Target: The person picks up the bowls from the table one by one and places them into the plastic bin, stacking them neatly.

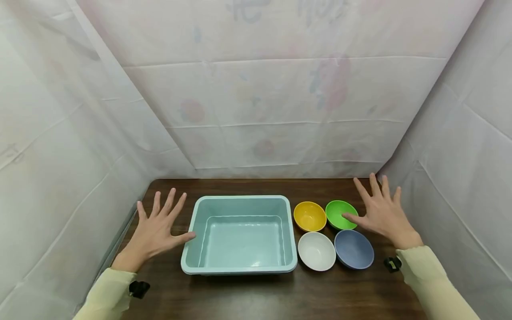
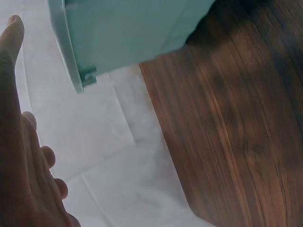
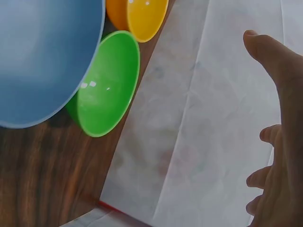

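Observation:
My left hand (image 1: pixel 157 233) hovers with spread fingers at the left of a pale blue-green plastic basin (image 1: pixel 244 242), its thumb overlapping the basin's rim in the head view. My right hand (image 1: pixel 384 218), fingers also spread and holding nothing, is over the right side of the table. Its thumb overlaps a green bowl (image 1: pixel 336 209) in the head view. Beside that bowl is a yellow bowl (image 1: pixel 310 217). In front of them stand a white bowl (image 1: pixel 317 251) and a blue bowl (image 1: pixel 354 250). All these vessels look empty inside.
The dark wooden table (image 1: pixel 240 300) carries the basin and bowls. A white cloth (image 1: pixel 256 98) with faint prints hangs behind, and more cloth (image 1: pixel 472 146) walls both sides. Small black devices (image 1: pixel 139 289) are strapped at the wrists.

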Available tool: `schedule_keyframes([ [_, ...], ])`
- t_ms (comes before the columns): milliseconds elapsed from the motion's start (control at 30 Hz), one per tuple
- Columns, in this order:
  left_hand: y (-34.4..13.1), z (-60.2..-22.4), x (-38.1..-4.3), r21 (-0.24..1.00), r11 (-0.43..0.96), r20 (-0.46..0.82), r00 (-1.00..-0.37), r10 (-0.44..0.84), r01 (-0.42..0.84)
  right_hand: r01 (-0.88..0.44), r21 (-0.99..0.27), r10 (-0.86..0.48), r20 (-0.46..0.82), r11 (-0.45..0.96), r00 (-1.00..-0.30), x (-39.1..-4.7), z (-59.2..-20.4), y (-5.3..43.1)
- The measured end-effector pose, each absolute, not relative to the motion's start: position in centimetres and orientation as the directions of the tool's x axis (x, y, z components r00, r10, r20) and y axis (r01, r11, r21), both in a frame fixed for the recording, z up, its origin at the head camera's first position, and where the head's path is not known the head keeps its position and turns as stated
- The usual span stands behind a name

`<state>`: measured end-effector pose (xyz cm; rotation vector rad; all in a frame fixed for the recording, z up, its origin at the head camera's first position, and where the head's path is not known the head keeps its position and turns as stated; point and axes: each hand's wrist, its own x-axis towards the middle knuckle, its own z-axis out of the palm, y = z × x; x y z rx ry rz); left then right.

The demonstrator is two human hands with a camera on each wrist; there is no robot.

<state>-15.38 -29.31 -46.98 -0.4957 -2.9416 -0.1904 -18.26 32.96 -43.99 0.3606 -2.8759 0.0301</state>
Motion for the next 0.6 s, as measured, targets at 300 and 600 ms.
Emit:
schedule_keyframes([
  [300,-28.0,-48.0,-14.5,0.106,0.922,0.154,-0.922,0.355,0.372,-0.263,-0.007,-0.255,0.221,0.965,-0.941,-18.8,-43.5,31.2],
  [600,-27.8,-49.6,-14.2,0.135,0.896,0.206,-0.897,0.392,0.423,-0.253,-0.066,-0.238,0.177,0.965,-0.955,-19.1,-43.5,29.9],
])
